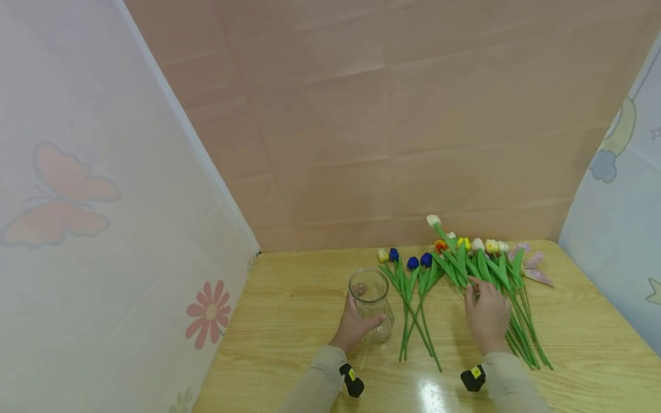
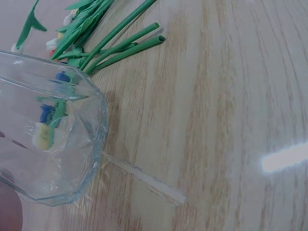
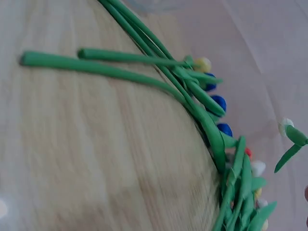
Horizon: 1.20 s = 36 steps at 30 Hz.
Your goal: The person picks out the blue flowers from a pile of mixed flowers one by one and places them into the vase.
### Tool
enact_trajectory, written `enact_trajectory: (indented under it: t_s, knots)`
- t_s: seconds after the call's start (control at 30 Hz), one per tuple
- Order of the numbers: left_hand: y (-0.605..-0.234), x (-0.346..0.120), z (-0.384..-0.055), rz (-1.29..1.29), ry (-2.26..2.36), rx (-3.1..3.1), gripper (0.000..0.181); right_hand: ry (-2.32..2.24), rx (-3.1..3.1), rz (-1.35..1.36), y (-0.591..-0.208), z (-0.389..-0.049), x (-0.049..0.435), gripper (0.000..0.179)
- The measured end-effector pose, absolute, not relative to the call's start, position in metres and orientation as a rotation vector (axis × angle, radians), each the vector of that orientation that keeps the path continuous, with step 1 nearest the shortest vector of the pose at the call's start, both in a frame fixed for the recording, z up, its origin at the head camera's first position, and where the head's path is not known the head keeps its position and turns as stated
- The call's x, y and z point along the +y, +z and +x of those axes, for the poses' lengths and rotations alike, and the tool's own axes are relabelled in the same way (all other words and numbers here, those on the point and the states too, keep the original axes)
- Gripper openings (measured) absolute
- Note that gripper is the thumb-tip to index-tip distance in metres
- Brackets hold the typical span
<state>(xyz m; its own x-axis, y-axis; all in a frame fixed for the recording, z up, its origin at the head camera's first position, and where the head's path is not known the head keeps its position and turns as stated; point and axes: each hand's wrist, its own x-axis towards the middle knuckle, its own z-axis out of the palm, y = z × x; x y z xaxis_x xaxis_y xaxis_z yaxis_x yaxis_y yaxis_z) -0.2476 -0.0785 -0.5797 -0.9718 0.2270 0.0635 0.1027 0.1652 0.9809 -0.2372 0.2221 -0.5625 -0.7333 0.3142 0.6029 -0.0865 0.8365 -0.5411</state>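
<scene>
My left hand (image 1: pixel 356 324) grips a clear glass vase (image 1: pixel 376 330) round its side, thumb in front. The vase leans a little above the wooden table, its faceted base (image 2: pixel 98 144) large in the left wrist view. Over the bunch at the right, my right hand (image 1: pixel 488 315) pinches an artificial white tulip (image 1: pixel 434 221) by its stem. That bloom stands higher than the others; the right wrist view shows the white tulip (image 3: pixel 286 126) apart from the rest. Much of its stem is hidden by the leaves and my fingers.
Between my hands lie blue tulips (image 1: pixel 412 263) and a pale yellow tulip (image 1: pixel 383 255), stems crossed. White, yellow and orange tulips (image 1: pixel 477 245) lie bunched under my right hand, beside a pink ribbon-like piece (image 1: pixel 537 269). A pinkish-brown backdrop (image 1: pixel 320 143) borders the table.
</scene>
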Motion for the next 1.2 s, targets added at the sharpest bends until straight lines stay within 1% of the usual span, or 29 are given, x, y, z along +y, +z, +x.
enact_trajectory:
  t_s: [0.23, 0.4, 0.57, 0.8, 0.93, 1.07, 1.2]
  knots:
    - [-0.581, -0.078, -0.248, 0.337, 1.939, 2.327, 0.102, 0.700, -2.330, -0.280, -0.560, -0.232, 0.245, 0.024]
    - [-0.582, -0.078, -0.249, 0.360, 1.934, 2.353, 0.094, 0.659, -2.358, -0.315, -0.564, -0.229, 0.253, 0.026]
    - [-0.582, -0.078, -0.249, 0.358, 1.933, 2.357, 0.091, 0.647, -2.403, -0.314, -0.567, -0.225, 0.256, 0.026]
    - [-0.581, -0.078, -0.248, 0.334, 1.926, 2.356, 0.092, 0.640, -2.455, -0.315, -0.573, -0.219, 0.258, 0.027]
    - [-0.580, -0.078, -0.248, 0.313, 1.913, 2.352, 0.096, 0.641, -2.512, -0.345, -0.579, -0.215, 0.260, 0.028]
    - [-0.580, -0.078, -0.247, 0.305, 1.904, 2.348, 0.102, 0.614, -2.580, -0.359, -0.585, -0.211, 0.263, 0.024]
    - [-0.580, -0.079, -0.247, 0.314, 1.909, 2.341, 0.102, 0.604, -2.621, -0.358, -0.588, -0.208, 0.264, 0.022]
